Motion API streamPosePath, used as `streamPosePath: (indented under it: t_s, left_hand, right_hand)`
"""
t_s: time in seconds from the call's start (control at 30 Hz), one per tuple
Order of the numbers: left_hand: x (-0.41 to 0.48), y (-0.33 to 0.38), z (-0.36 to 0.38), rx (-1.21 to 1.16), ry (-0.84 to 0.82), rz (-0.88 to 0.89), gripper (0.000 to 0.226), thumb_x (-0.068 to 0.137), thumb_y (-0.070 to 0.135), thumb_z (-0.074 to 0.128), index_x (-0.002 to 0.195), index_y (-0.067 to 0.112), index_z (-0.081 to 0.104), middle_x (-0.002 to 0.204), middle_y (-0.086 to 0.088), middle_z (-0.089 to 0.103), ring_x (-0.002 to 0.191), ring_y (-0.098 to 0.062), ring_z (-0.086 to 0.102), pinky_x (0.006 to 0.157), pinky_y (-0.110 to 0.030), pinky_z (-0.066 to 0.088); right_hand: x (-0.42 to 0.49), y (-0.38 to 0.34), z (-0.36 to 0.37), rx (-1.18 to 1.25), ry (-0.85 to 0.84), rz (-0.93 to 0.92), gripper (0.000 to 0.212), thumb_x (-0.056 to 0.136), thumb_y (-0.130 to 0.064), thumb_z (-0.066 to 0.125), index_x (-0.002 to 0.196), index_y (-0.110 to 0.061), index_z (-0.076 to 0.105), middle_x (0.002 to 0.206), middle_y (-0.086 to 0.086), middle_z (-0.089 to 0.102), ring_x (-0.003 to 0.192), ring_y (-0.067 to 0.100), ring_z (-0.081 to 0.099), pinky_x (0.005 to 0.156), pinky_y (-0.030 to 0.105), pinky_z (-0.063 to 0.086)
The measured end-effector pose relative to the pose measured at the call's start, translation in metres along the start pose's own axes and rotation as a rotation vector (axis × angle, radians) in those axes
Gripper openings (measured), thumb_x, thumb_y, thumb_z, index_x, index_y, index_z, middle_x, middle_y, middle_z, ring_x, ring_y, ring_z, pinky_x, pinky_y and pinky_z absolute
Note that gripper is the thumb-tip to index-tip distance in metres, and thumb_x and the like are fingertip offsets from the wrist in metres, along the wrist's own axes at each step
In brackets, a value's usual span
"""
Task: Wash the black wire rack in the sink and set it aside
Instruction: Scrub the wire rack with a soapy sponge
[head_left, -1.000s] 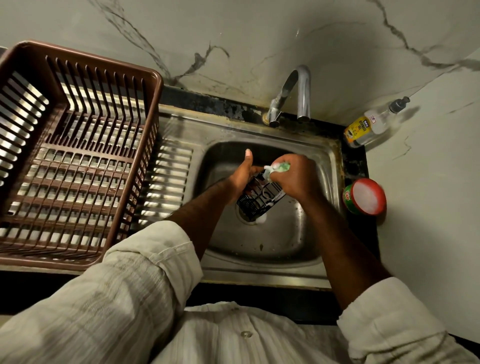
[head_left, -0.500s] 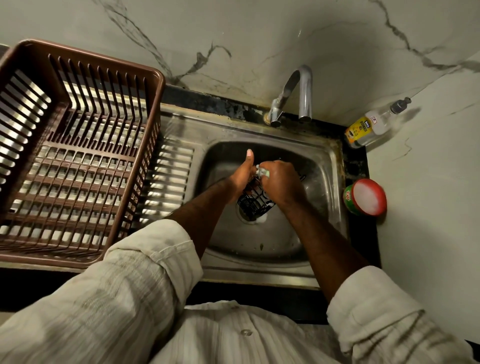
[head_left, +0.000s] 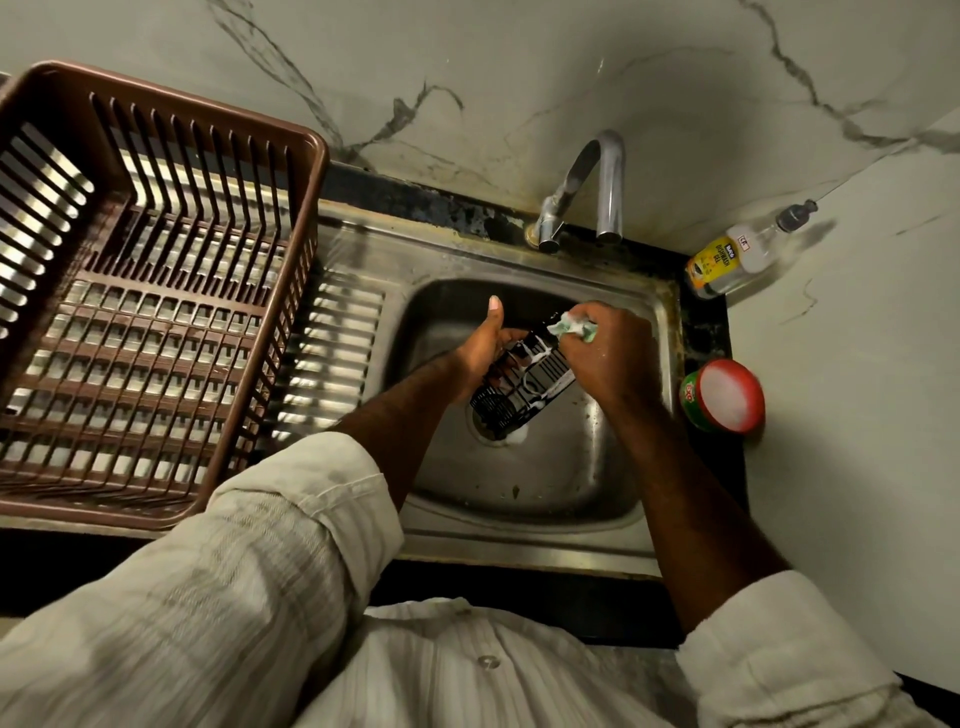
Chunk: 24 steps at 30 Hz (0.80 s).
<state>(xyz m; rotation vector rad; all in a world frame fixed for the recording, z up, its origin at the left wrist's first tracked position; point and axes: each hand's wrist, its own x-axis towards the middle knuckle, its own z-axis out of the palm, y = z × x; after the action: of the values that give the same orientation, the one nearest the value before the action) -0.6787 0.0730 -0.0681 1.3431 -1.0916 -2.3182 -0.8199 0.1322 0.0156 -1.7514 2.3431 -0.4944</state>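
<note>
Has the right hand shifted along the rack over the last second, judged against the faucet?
Yes. The right hand, gripping the green scrubber, slid left toward the left hand, then back right, ending about where it began, right of the faucet.

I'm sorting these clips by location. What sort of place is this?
Most likely a home kitchen, at the washing-up spot. A steel sink with a tap sits against marble-look walls, a brown dish basket stands on the drainboard, and a dishwash gel bottle stands in the corner.
</note>
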Motion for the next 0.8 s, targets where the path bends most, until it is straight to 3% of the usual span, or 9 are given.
streamPosePath:
  t_s: [0.13,0.2,0.3,0.43,0.5,0.57,0.63,0.73,0.8]
  left_hand:
    - [0.004,-0.002,-0.003,-0.031,-0.013,-0.018,0.092,0.095,0.074,0.0,0.148,0.015,0.047,0.132,-0.016,0.059,0.107,-0.024,0.059,0.083,-0.034,0.047]
    - [0.003,-0.004,-0.005,-0.028,-0.027,-0.028,0.093,0.094,0.076,0.0,0.148,0.017,0.047,0.137,-0.017,0.058,0.12,-0.029,0.057,0.09,-0.037,0.047]
    - [0.002,-0.005,-0.004,-0.022,-0.044,-0.031,0.091,0.094,0.075,-0.001,0.15,0.018,0.044,0.143,-0.019,0.054,0.133,-0.033,0.05,0.099,-0.043,0.04]
    - [0.003,-0.003,-0.003,-0.04,-0.058,-0.028,0.09,0.096,0.073,-0.002,0.15,0.018,0.044,0.145,-0.018,0.053,0.129,-0.03,0.051,0.092,-0.038,0.043]
    - [0.004,-0.003,-0.003,-0.048,-0.059,-0.031,0.09,0.096,0.073,-0.002,0.149,0.017,0.045,0.142,-0.016,0.055,0.121,-0.026,0.053,0.081,-0.034,0.046]
    - [0.005,-0.003,-0.004,-0.06,-0.055,-0.037,0.091,0.096,0.073,-0.001,0.148,0.016,0.046,0.138,-0.015,0.058,0.122,-0.027,0.054,0.084,-0.035,0.047]
    - [0.007,-0.004,-0.004,-0.049,-0.051,-0.036,0.092,0.095,0.074,-0.001,0.148,0.016,0.047,0.14,-0.016,0.057,0.125,-0.03,0.054,0.093,-0.039,0.046]
    - [0.007,-0.002,-0.002,-0.039,-0.025,-0.037,0.09,0.096,0.072,-0.001,0.148,0.016,0.046,0.14,-0.017,0.055,0.11,-0.024,0.057,0.082,-0.033,0.047]
    - [0.006,-0.001,-0.001,-0.027,-0.016,-0.036,0.088,0.097,0.071,-0.001,0.15,0.017,0.044,0.144,-0.019,0.052,0.119,-0.027,0.053,0.089,-0.035,0.043]
  right_hand:
    - [0.005,-0.012,0.009,-0.041,-0.042,-0.035,0.026,0.088,-0.021,0.063,0.111,-0.021,0.075,0.103,0.001,0.076,0.092,0.02,0.071,0.079,0.029,0.056]
    - [0.006,-0.018,0.019,-0.065,-0.103,-0.059,0.02,0.091,-0.022,0.061,0.104,-0.019,0.076,0.097,0.001,0.076,0.087,0.021,0.071,0.076,0.032,0.058]
    - [0.008,-0.02,0.03,-0.107,-0.151,-0.026,0.018,0.096,-0.024,0.058,0.094,-0.018,0.075,0.087,0.001,0.073,0.078,0.02,0.069,0.062,0.026,0.051]
    - [0.008,-0.016,0.03,-0.117,-0.163,-0.01,0.013,0.093,-0.022,0.062,0.086,-0.017,0.072,0.077,0.0,0.067,0.067,0.018,0.062,0.055,0.024,0.042]
    - [0.008,-0.012,0.027,-0.085,-0.21,-0.018,0.013,0.089,-0.019,0.065,0.078,-0.017,0.071,0.071,-0.002,0.066,0.064,0.016,0.063,0.054,0.026,0.047]
    - [0.009,-0.011,0.022,-0.079,-0.262,-0.028,0.013,0.086,-0.016,0.069,0.073,-0.017,0.07,0.066,-0.003,0.065,0.06,0.013,0.063,0.054,0.027,0.053]
    - [0.01,-0.01,0.019,-0.062,-0.235,-0.035,0.006,0.085,-0.016,0.069,0.08,-0.016,0.073,0.072,-0.003,0.068,0.064,0.013,0.065,0.059,0.029,0.057]
    - [0.014,-0.008,0.018,-0.017,-0.061,-0.078,0.014,0.088,-0.017,0.066,0.097,-0.013,0.076,0.087,0.001,0.075,0.076,0.014,0.069,0.067,0.033,0.06]
    - [0.016,-0.007,0.021,-0.022,-0.04,-0.1,0.017,0.091,-0.017,0.064,0.102,-0.014,0.076,0.094,0.002,0.075,0.081,0.014,0.069,0.067,0.027,0.058]
